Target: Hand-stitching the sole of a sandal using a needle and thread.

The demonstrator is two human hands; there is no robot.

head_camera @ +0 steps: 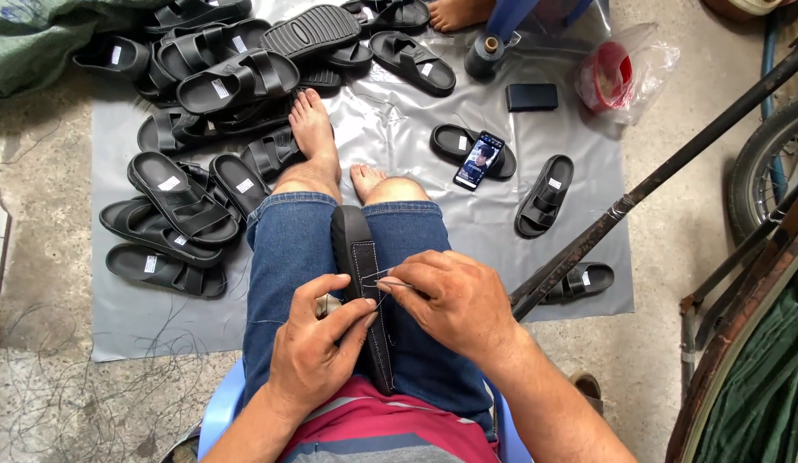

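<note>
Bracing a black sandal sole [358,274] edge-up between the knees, the left hand [317,351] is clamping it steady while the right hand [454,300] fingers [409,279] are pinching a needle [390,282], drawing thread through its rim.

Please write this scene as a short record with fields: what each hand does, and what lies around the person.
left hand: grips the black sandal held on edge between the knees
right hand: pinches a needle with thread at the sandal's edge
pile: many black sandals on the grey sheet, left of the feet
phone: lit, resting on a sandal
spool: dark, near the sheet's far edge
seat: blue chair
</note>
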